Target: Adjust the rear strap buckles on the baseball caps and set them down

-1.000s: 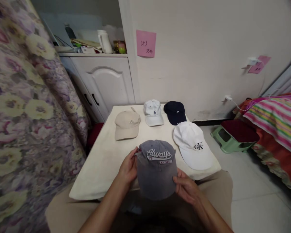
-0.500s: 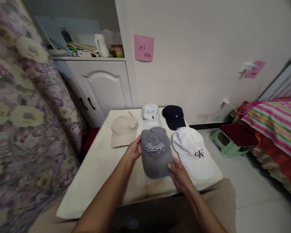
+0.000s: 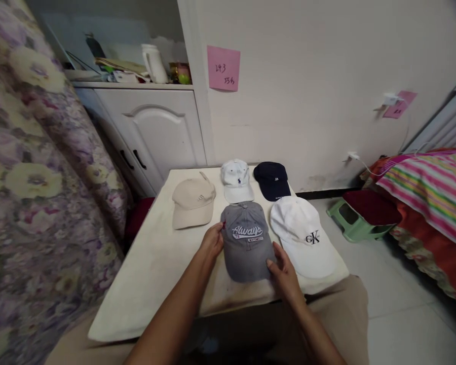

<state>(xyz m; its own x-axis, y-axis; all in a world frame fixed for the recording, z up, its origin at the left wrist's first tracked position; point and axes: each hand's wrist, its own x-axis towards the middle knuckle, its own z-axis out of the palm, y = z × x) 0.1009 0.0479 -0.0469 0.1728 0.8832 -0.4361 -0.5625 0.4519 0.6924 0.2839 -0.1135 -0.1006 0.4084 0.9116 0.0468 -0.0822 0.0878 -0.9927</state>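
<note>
A grey baseball cap [image 3: 247, 253] with white "Always" lettering is between my hands at the near side of the table, its brim toward me. My left hand [image 3: 213, 241] grips the cap's left edge. On the other side, my right hand [image 3: 285, 274] pinches the right edge of the brim, thumb on top. Close to the right hand lies a white cap [image 3: 296, 228] with "CK" letters. Behind the grey cap are a pale cap [image 3: 236, 175] with a small dark emblem and a navy cap [image 3: 270, 177]. A beige cap [image 3: 192, 203] lies to the left.
The caps share a cream-covered table [image 3: 148, 284] close to my knees. A floral curtain [image 3: 41, 203] hangs at the left, beside a white cabinet [image 3: 155, 121]. On the right stand a green stool [image 3: 349, 223] and a bed with a striped cover [image 3: 433, 187].
The grey cap has come down and slightly right in both hands, and its front now faces up more clearly. The other caps stay in place; the view has shifted slightly.
</note>
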